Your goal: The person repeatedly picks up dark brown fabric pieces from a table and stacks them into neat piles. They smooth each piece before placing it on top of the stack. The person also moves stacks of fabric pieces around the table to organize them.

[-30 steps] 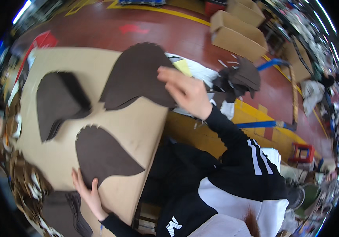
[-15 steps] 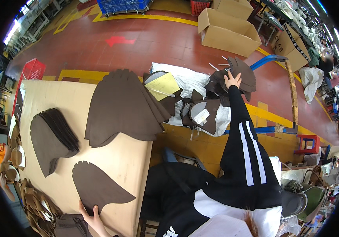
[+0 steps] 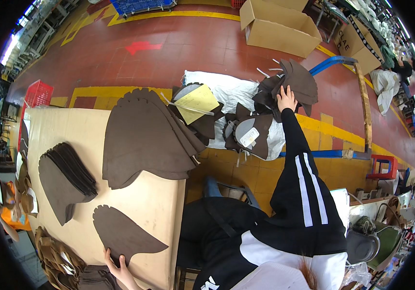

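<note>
Resting on a scallop-edged dark-brown cut panel (image 3: 125, 232) on the cream tabletop (image 3: 149, 200): left hand (image 3: 118, 270), thumb and fingers apart. Right hand (image 3: 287, 100) well away, on a brown panel bundle (image 3: 298, 79) by the white sack (image 3: 219, 82); can't tell if gripping. Fanned stack (image 3: 142, 140), smaller stack (image 3: 62, 183) also on tabletop. Beyond: red floor (image 3: 202, 48), yellow lines, open cardboard box (image 3: 285, 36), red basket (image 3: 39, 93).

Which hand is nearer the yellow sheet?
Right. The right hand is right of the yellow sheet, at a brown bundle; the left hand is farther, lower left in view, at a brown panel.
</note>
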The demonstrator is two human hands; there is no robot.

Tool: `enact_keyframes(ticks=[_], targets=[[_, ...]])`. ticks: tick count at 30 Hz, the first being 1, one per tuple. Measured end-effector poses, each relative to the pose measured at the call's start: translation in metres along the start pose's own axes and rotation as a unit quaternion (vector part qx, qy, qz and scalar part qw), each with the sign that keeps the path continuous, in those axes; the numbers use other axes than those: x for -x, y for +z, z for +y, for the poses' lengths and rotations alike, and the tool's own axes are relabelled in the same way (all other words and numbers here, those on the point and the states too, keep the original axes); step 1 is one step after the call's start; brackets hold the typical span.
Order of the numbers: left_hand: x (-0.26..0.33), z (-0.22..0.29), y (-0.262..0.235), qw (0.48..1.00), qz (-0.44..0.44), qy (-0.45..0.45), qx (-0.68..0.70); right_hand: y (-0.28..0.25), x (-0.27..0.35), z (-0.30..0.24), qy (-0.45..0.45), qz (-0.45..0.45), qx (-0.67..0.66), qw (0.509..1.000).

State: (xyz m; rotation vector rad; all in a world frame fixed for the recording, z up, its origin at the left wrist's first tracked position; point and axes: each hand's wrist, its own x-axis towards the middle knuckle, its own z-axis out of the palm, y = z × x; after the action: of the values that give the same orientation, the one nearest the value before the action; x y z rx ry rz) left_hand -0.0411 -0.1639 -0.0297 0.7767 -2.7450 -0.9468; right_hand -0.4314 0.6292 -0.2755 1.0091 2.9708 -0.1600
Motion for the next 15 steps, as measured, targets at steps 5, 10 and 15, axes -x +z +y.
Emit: enact_keyframes(ticks=[5, 10, 15], targets=[[0.014, 0.036, 0.012, 0.993, 0.091, -0.074, -0.027, 0.003, -0.014, -0.012, -0.026, 0.114, -0.091, 0.989], [0.004, 0.043, 0.02, 0.974, 0.05, -0.096, 0.2, -0.022, -0.052, 0.015, 0.021, 0.223, -0.157, 0.962], [0.015, 0.046, 0.022, 0.974, 0.079, -0.105, 0.187, -0.06, -0.078, 0.045, 0.136, 0.297, -0.132, 0.936]])
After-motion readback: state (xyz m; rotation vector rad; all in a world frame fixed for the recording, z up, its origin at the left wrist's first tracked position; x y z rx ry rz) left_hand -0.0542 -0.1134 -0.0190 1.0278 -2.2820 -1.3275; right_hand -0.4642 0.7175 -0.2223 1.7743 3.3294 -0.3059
